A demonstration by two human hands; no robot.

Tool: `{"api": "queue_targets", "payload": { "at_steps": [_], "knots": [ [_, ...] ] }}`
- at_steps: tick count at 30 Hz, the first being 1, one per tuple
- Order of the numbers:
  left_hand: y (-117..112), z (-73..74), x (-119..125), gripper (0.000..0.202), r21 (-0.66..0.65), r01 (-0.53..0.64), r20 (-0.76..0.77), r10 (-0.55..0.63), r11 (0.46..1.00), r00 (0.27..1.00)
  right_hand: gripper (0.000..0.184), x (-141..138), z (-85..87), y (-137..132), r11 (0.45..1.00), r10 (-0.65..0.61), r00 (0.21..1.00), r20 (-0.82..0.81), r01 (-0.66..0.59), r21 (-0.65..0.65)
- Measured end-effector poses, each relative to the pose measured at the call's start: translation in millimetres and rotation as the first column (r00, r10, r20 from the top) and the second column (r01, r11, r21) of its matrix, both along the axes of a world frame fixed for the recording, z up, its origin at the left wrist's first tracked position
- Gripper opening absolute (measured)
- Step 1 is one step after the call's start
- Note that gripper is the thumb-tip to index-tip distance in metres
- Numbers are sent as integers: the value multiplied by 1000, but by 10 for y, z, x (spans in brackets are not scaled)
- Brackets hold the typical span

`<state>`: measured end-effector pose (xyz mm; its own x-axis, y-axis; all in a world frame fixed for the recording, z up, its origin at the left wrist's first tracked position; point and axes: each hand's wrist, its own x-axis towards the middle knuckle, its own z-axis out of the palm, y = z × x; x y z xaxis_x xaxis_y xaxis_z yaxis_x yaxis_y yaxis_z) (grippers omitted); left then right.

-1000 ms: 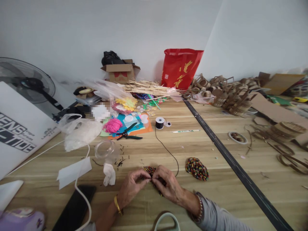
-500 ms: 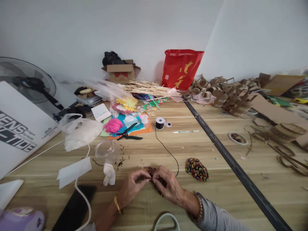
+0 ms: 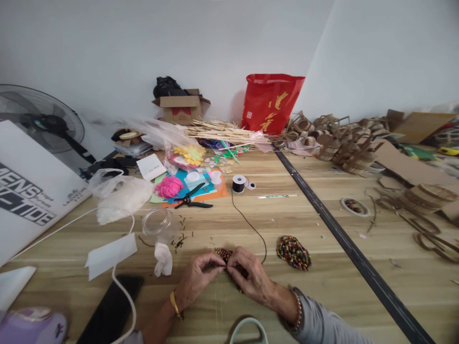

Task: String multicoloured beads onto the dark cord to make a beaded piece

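Note:
My left hand [image 3: 197,278] and my right hand [image 3: 247,274] meet at the fingertips near the table's front edge. Both pinch a small piece of multicoloured beadwork [image 3: 223,253], which shows just above my fingers. A thin black cord [image 3: 251,224] runs from my right hand back to a black spool [image 3: 238,183]. A finished oval beaded mat [image 3: 293,252] lies flat to the right of my right hand, apart from it.
A clear jar [image 3: 158,222], a crumpled tissue [image 3: 163,259], a dark phone [image 3: 111,310] and a white cable lie at left. Black pliers [image 3: 190,198], pink yarn [image 3: 168,187] and coloured paper sit further back. A red bag [image 3: 270,102] and cardboard pieces [image 3: 344,143] line the rear.

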<state>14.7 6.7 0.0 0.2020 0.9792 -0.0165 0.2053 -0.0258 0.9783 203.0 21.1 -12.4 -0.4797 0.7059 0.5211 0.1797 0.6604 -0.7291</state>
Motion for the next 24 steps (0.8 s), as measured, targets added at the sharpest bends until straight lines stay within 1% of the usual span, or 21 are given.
{"api": "queue_targets", "payload": {
  "at_steps": [4,10,18,24],
  "knots": [
    [2,4,0,6,6,6,-2,-6,1000,1000,12,4,-15,0,1000,2,1000,5,-2,0],
    [7,-44,3,6,-8,8,24,-8,1000,1000,14,-7,-31,4,1000,-6,1000,-12,7,10],
    [7,-39,-3,6,-6,2,3,-2,1000,1000,12,-13,-54,16,1000,6,999,-38,-6,19],
    [0,-51,-2,7,-9,-2,10,2,1000,1000,7,-18,-71,11,999,-20,999,-50,21,32]
  ]
}}
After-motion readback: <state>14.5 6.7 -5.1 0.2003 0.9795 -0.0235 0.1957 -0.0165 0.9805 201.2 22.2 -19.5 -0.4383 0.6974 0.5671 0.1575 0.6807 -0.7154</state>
